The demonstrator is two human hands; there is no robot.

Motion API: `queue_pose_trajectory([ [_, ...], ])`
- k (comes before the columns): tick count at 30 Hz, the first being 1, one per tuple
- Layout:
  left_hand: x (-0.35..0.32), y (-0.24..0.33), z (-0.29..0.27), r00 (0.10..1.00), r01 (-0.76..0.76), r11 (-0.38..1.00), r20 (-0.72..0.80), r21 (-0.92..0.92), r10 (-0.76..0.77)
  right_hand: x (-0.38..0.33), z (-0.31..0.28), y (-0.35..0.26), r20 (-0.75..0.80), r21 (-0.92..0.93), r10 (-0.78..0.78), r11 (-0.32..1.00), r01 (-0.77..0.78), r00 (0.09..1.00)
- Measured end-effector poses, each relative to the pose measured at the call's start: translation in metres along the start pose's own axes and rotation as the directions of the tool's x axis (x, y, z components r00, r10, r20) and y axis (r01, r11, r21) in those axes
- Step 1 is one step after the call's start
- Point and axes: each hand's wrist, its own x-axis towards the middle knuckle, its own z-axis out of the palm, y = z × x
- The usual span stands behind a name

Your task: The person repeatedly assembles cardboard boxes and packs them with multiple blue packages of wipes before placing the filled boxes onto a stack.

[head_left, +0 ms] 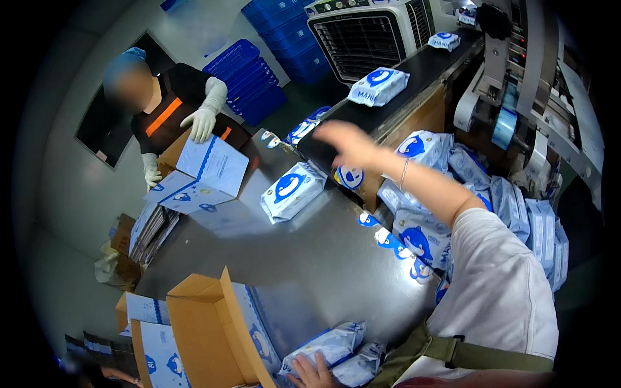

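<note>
Nearest the camera, the left hand [315, 373] lay flat with fingers spread on a pair of soft white-and-blue plastic wipe packs [331, 352] at the near edge of the grey steel table [304, 258], pressing on them rather than closing around them. Just beside them stood an open brown cardboard carton with blue-printed white sides [213, 330]. The right hand [346, 143] reached out over the table's far side, blurred, fingers loosely open and holding nothing, above a single white-and-blue pack [292, 189] lying on the steel. Across the table, a co-worker's white-gloved hand [200, 121] rested on a white-and-blue printed box [206, 173].
</note>
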Motion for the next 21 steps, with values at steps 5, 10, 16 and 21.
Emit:
queue_pose_trajectory([
  [5, 0.003, 0.004, -0.012, 1.0, -0.022, 0.988, -0.003, -0.15, 0.022, 0.028, -0.046, 0.146, 0.115, -0.598, 0.37, 0.767, -0.233, 0.922],
  [10, 0.004, 0.015, -0.031, 1.0, -0.008, 0.971, -0.023, -0.239, 0.002, 0.051, 0.002, 0.155, 0.437, -0.606, 0.552, 0.764, -0.221, 0.71],
  [16, 0.009, 0.018, -0.048, 0.999, 0.009, 0.963, 0.044, -0.269, 0.003, 0.096, 0.068, 0.069, 0.357, -0.446, 0.147, 0.895, 0.029, 0.923],
  [21, 0.01, 0.019, -0.052, 0.999, 0.01, 0.953, 0.035, -0.302, 0.0, 0.108, 0.155, -0.005, 0.586, -0.119, 0.126, 0.991, -0.068, 0.801],
])
